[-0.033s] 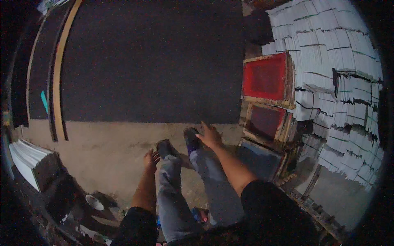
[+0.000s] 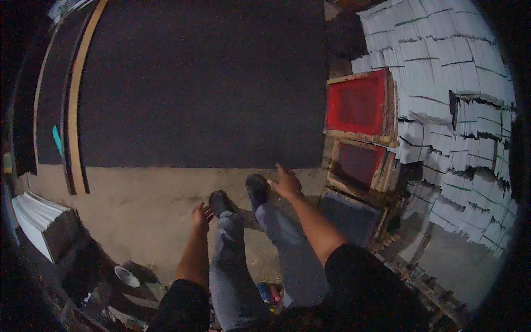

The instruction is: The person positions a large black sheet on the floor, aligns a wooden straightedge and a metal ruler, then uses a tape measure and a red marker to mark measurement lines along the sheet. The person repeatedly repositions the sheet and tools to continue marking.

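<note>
Head view, looking down. We log a left hand (image 2: 201, 213), empty, fingers loosely curled, hanging just beside the left shoe (image 2: 220, 202). Right hand (image 2: 286, 182): open, fingers spread, holding nothing, reaching forward just above the right shoe (image 2: 256, 189) and close to the near edge of the large dark sheet (image 2: 204, 83) that covers the floor ahead. Both legs in grey trousers (image 2: 232, 260) stretch out over the bare tan floor (image 2: 144, 210).

To the right we list a red screen frame (image 2: 358, 103) in a wooden surround, a darker frame (image 2: 357, 164) below it and a further dark frame (image 2: 348, 213) nearest the right leg. Behind them, stacked white sheets (image 2: 459, 83) fill the right side. At the left: a pile of white paper (image 2: 33, 213) and a small white bowl (image 2: 126, 275) amid dim clutter that we cannot identify.
</note>
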A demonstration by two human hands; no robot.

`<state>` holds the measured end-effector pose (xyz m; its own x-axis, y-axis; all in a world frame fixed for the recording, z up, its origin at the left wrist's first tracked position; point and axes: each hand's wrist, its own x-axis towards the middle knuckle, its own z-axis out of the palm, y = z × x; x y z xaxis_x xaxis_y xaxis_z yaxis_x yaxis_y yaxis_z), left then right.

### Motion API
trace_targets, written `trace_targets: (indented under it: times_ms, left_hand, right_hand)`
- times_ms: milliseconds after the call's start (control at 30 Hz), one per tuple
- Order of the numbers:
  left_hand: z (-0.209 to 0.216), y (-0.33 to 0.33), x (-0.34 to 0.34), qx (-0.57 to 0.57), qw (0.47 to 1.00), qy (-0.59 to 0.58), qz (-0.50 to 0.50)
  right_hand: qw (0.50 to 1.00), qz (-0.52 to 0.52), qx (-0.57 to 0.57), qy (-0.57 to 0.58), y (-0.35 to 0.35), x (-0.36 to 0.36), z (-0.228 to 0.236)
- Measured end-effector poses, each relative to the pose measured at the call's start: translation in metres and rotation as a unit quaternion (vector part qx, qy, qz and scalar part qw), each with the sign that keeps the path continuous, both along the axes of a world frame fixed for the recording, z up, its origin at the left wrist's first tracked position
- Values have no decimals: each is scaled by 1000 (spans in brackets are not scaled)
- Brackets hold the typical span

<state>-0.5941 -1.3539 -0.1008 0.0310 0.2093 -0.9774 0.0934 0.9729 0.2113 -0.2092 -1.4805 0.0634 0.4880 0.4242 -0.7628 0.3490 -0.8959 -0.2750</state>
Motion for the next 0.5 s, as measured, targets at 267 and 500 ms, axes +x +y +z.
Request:
trace_targets:
  times_ms: [267, 500]
  left_hand:
    - [-168, 38, 40, 16, 1000, -13, 1]
    - [-342, 87, 29, 82, 991, -105, -26]
  right_hand:
    - [957, -283, 24, -62, -145, 133, -266]
    - [923, -192, 92, -319, -264, 259, -447]
